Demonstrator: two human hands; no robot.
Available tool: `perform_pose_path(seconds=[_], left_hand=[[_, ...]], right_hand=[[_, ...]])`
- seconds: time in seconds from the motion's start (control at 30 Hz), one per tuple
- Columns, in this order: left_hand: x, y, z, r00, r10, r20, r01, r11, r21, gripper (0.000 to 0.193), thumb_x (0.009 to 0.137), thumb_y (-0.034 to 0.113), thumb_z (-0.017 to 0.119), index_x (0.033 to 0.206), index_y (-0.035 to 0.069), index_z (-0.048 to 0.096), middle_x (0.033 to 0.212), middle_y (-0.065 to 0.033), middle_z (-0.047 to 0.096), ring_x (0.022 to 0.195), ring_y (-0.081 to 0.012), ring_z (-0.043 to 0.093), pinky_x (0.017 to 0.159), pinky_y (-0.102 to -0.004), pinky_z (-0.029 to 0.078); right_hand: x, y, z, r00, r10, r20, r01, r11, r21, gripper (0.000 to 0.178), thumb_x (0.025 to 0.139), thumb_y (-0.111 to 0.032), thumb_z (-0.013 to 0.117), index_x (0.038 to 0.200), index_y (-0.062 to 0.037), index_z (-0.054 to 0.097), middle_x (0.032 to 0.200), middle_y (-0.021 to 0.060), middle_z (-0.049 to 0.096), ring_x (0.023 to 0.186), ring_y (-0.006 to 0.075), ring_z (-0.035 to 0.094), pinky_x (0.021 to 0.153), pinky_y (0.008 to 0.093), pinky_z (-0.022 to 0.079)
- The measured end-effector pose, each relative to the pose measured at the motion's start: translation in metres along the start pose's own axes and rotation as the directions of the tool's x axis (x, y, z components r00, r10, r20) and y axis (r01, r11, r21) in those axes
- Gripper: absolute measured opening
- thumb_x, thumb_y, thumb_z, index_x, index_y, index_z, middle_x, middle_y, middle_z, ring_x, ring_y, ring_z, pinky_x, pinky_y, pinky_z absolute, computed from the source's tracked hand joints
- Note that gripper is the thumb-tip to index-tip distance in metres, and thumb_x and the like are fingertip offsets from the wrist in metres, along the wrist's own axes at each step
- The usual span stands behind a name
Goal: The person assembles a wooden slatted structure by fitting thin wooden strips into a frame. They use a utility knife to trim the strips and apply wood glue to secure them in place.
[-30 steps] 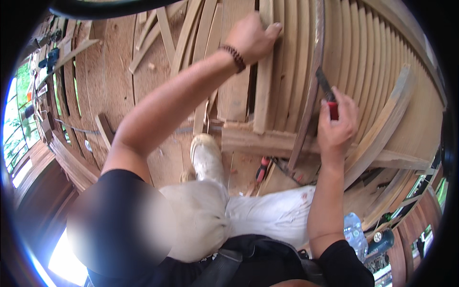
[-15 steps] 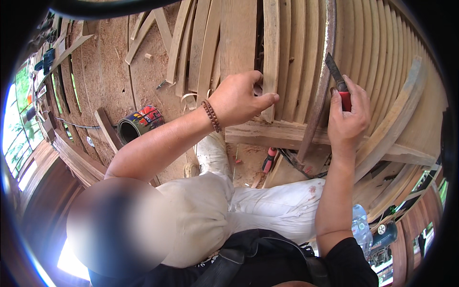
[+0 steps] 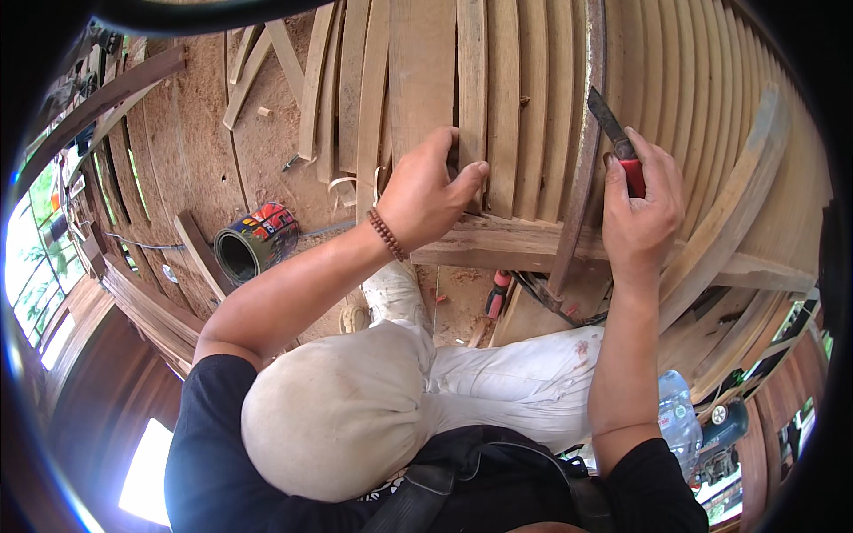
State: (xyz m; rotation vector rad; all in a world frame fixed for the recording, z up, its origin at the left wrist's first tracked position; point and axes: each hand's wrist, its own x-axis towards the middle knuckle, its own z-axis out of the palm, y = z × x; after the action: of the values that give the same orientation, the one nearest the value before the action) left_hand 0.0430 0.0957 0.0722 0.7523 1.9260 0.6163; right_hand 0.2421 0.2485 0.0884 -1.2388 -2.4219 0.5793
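Row of curved wooden slats (image 3: 711,115) is filling the upper right, slats running side by side away from the person. Plank floor (image 3: 195,124) is showing on the left, sawdust lying over it. Pale trousers (image 3: 338,409) are taking up the lower middle, knees bent. Thick curved beam (image 3: 729,213) is leaning along the right, beyond the right hand. Crossbeam (image 3: 506,242) is running sideways at the slats' near ends. Long dark bar (image 3: 580,169) is lying over slats and crossbeam, its lower end reaching past the crossbeam. Wooden strip (image 3: 474,80) is running lengthwise left of that bar, near end by the crossbeam.

Left hand (image 3: 431,182) is resting at the strip's near end: thumb lying across it, fingers bending on its left side, narrow gap between. Can't tell if they're gripping underneath. Right hand (image 3: 647,209) is wrapping around the red handle of a knife (image 3: 613,131), blade pointing up-left, tip overlapping the dark bar in view; can't tell if touching.

Printed can (image 3: 258,240) is lying on its side near the left forearm. Clear bottle (image 3: 677,417) is sitting by the right elbow. Red-handled tool (image 3: 498,293) is lying below the crossbeam. Beaded bracelet (image 3: 384,234) is circling the left wrist. Small offcut (image 3: 264,112) is lying on the floor, upper left.
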Motion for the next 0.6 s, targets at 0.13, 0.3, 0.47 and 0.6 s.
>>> perform_pose_path(seconds=[0.13, 0.3, 0.47, 0.6], left_hand=[[0.003, -0.012, 0.003, 1.0, 0.025, 0.004, -0.024, 0.983, -0.183, 0.04, 0.099, 0.028, 0.072, 0.11, -0.009, 0.062, 0.086, -0.0114, 0.068, 0.074, -0.0115, 0.067, 0.061, -0.0286, 0.057], [0.003, -0.002, 0.001, 0.993, -0.06, 0.098, 0.071, 0.991, -0.116, 0.04, 0.1, 0.03, 0.072, 0.107, -0.009, 0.064, 0.082, -0.008, 0.068, 0.071, -0.0103, 0.068, 0.061, -0.0273, 0.057], [0.004, 0.003, -0.004, 0.986, -0.086, 0.142, 0.097, 0.993, -0.068, 0.039, 0.1, 0.032, 0.071, 0.096, -0.007, 0.063, 0.076, -0.0078, 0.066, 0.068, -0.0109, 0.069, 0.06, -0.0288, 0.056], [0.002, 0.006, -0.003, 0.985, -0.078, 0.154, 0.089, 0.994, -0.065, 0.039, 0.1, 0.032, 0.069, 0.093, -0.006, 0.062, 0.074, -0.0088, 0.065, 0.067, -0.0123, 0.069, 0.059, -0.0302, 0.055]], right_hand=[[0.0, -0.002, -0.002, 1.0, 0.018, 0.013, -0.018, 1.0, 0.014, 0.036, 0.083, -0.002, 0.076, 0.119, -0.0034, 0.072, 0.11, 0.0136, 0.069, 0.104, 0.0329, 0.065, 0.091, 0.0432, 0.052], [0.001, 0.0, 0.001, 1.0, 0.022, 0.006, -0.022, 1.0, 0.013, 0.036, 0.083, -0.002, 0.076, 0.119, -0.0039, 0.072, 0.108, 0.0133, 0.069, 0.1, 0.0325, 0.065, 0.09, 0.0433, 0.052], [0.001, 0.0, 0.001, 1.0, 0.005, -0.01, -0.005, 1.0, 0.007, 0.036, 0.083, -0.002, 0.076, 0.119, -0.0043, 0.072, 0.107, 0.013, 0.069, 0.099, 0.0326, 0.064, 0.09, 0.0435, 0.051], [0.004, -0.003, 0.0, 0.999, 0.039, 0.02, -0.039, 0.999, 0.009, 0.035, 0.084, -0.003, 0.075, 0.118, -0.0038, 0.072, 0.108, 0.0133, 0.07, 0.101, 0.0333, 0.065, 0.091, 0.0434, 0.051]])
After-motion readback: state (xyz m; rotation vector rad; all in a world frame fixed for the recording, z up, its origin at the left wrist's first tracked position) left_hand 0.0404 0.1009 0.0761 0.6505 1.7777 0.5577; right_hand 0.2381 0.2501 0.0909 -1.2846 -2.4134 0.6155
